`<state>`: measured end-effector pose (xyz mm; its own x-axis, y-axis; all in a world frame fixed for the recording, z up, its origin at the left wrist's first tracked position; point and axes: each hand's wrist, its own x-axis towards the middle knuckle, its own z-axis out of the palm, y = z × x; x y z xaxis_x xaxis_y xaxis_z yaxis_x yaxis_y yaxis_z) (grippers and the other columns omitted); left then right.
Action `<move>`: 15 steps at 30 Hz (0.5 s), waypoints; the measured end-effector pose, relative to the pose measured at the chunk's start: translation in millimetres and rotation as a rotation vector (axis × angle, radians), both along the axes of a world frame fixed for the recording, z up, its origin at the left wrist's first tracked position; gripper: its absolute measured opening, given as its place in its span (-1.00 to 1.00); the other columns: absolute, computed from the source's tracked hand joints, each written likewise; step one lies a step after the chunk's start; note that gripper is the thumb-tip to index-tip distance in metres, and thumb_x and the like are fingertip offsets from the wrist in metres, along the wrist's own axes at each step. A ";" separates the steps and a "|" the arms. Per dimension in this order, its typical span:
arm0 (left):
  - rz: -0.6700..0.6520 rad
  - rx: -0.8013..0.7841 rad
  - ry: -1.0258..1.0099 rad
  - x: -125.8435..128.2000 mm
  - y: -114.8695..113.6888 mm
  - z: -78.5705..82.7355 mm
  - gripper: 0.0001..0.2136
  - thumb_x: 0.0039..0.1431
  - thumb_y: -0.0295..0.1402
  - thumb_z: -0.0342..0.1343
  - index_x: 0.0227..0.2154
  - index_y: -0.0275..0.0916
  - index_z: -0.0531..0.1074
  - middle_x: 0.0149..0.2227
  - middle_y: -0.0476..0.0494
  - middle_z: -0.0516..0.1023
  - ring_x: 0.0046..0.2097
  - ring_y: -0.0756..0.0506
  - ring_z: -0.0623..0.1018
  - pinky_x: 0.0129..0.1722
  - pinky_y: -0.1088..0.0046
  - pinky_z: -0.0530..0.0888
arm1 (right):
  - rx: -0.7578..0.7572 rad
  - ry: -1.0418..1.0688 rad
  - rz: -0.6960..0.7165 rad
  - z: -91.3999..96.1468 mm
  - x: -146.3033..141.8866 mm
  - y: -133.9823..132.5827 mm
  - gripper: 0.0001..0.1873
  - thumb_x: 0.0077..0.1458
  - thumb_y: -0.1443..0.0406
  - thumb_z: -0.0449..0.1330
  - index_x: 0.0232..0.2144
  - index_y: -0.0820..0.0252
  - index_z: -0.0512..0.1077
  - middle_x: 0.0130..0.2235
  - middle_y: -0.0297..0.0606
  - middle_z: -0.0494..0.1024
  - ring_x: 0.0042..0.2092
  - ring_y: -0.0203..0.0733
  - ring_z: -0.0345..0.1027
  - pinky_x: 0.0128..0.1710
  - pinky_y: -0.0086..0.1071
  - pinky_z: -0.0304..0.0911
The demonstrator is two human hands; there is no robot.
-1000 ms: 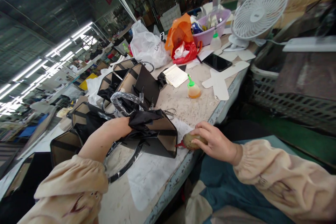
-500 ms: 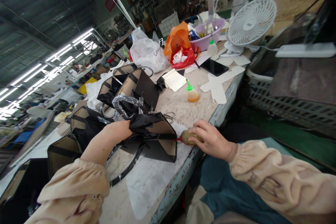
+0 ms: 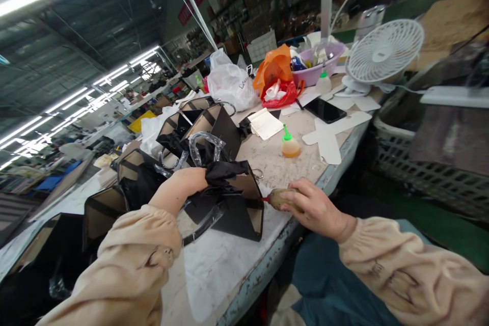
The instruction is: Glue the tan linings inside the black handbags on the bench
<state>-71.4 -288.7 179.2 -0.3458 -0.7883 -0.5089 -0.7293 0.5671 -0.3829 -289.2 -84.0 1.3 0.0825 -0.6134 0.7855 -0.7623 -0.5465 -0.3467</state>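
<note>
My right hand (image 3: 315, 209) is wrapped round a brownish squeeze bottle (image 3: 280, 198) with a red nozzle. The nozzle points left, at the near edge of a black handbag (image 3: 244, 216) that lies on its side with its tan inner wall showing. My left hand (image 3: 195, 179) reaches into the bag at its black lining cloth (image 3: 228, 169), which hides the fingers. A black handle (image 3: 202, 226) in clear wrap curves below the bag.
More black handbags (image 3: 227, 132) stand behind and to the left. On the table (image 3: 263, 157) are a green-tipped bottle (image 3: 291, 147), a notepad (image 3: 266, 125), a phone (image 3: 324, 110), white card pieces (image 3: 330, 142), plastic bags (image 3: 233, 84), a purple basin (image 3: 311, 74) and a fan (image 3: 384, 53).
My view has shifted, so the scene sits lower and further right. The right hand still holds the bottle by the bag's edge, and the left is still inside the bag.
</note>
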 end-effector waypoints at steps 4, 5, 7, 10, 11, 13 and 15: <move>0.032 -0.015 -0.013 -3.7 2.0 1.0 -0.60 0.14 -0.15 0.01 -0.08 -0.27 0.52 -0.06 -0.39 0.59 -0.05 -0.29 0.57 -0.08 0.25 0.46 | 0.013 0.004 0.012 0.7 -0.6 -2.2 -0.86 0.23 0.39 0.18 -0.14 0.30 0.40 -0.20 -0.08 0.34 -0.21 -0.07 0.23 -0.25 -0.21 0.27; 0.027 -0.013 -0.006 -4.0 1.4 0.6 -0.61 0.14 -0.16 0.01 -0.09 -0.28 0.52 -0.07 -0.39 0.59 -0.06 -0.29 0.57 -0.09 0.25 0.46 | 0.019 0.010 0.013 0.7 -0.1 -2.1 -0.87 0.24 0.39 0.18 -0.14 0.29 0.40 -0.20 -0.09 0.34 -0.21 -0.07 0.23 -0.25 -0.21 0.27; 0.012 -0.001 0.011 -3.6 -1.1 -0.8 -0.62 0.14 -0.18 0.01 -0.12 -0.29 0.53 -0.12 -0.39 0.60 -0.11 -0.28 0.58 -0.12 0.26 0.46 | 0.035 0.022 0.014 0.5 1.1 -1.2 -0.89 0.24 0.38 0.16 -0.16 0.28 0.40 -0.21 -0.09 0.34 -0.22 -0.07 0.22 -0.26 -0.21 0.26; 0.003 0.004 0.033 -1.5 -6.0 -4.0 -0.63 0.11 -0.17 0.03 -0.16 -0.30 0.54 -0.17 -0.39 0.62 -0.17 -0.27 0.58 -0.18 0.27 0.47 | 0.068 0.004 0.016 -0.6 3.1 1.5 -0.90 0.25 0.38 0.16 -0.17 0.27 0.39 -0.22 -0.12 0.34 -0.23 -0.09 0.22 -0.27 -0.23 0.26; 0.002 0.001 0.038 -0.8 -7.3 -4.8 -0.63 0.10 -0.17 0.05 -0.16 -0.30 0.55 -0.17 -0.39 0.62 -0.17 -0.28 0.58 -0.18 0.27 0.46 | 0.078 -0.010 0.020 -1.2 3.7 2.7 -0.90 0.25 0.37 0.16 -0.17 0.26 0.39 -0.22 -0.12 0.33 -0.23 -0.09 0.22 -0.27 -0.23 0.26; 0.000 -0.002 0.043 -0.2 -8.7 -5.8 -0.65 0.08 -0.18 0.06 -0.18 -0.30 0.55 -0.16 -0.39 0.61 -0.16 -0.28 0.58 -0.17 0.27 0.46 | 0.097 -0.041 0.034 -2.4 4.9 5.1 -0.90 0.26 0.37 0.16 -0.15 0.24 0.38 -0.20 -0.13 0.33 -0.21 -0.10 0.23 -0.26 -0.24 0.27; 0.002 -0.005 0.040 -0.8 -8.4 -5.6 -0.67 0.08 -0.19 0.06 -0.19 -0.28 0.55 -0.16 -0.37 0.62 -0.16 -0.28 0.58 -0.17 0.27 0.47 | 0.116 -0.075 0.051 -3.3 6.0 7.4 -0.88 0.27 0.36 0.15 -0.13 0.23 0.37 -0.18 -0.13 0.33 -0.19 -0.11 0.24 -0.24 -0.24 0.29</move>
